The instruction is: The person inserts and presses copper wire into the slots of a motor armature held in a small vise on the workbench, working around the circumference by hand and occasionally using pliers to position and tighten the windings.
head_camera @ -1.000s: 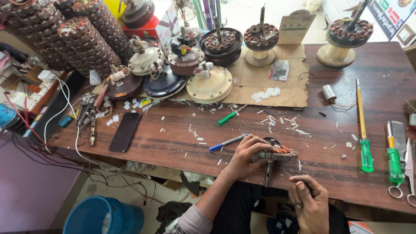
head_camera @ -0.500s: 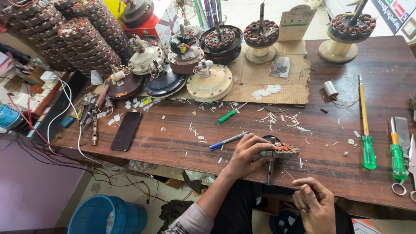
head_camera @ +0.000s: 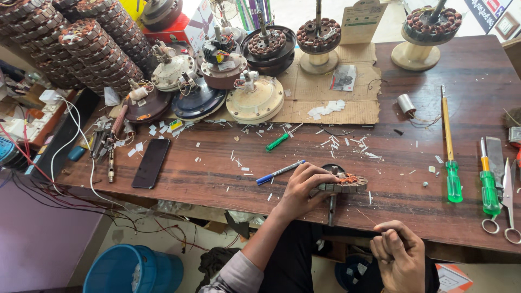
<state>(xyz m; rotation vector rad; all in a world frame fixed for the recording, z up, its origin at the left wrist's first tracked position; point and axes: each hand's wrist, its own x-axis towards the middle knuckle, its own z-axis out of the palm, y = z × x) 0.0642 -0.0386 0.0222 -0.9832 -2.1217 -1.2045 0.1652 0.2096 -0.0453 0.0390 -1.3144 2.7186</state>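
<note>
The left hand (head_camera: 305, 187) grips the round motor core (head_camera: 343, 183) on the counter (head_camera: 217, 173), the right hand (head_camera: 399, 255) is a closed fist pinching something too thin to see, and a blue pen (head_camera: 279, 172) lies just beside.

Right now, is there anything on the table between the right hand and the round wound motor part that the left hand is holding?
Nothing visible stands between them. The right hand is closed in a fist near the table's front edge, and only bare wood lies between it and the wound motor part, which the left hand holds on the table.

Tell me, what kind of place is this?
Probably a fan-motor repair shop. Motor housings and stacks of wound coils crowd the wooden bench, with screwdrivers alongside, and the left hand steadies a small coil.
</note>
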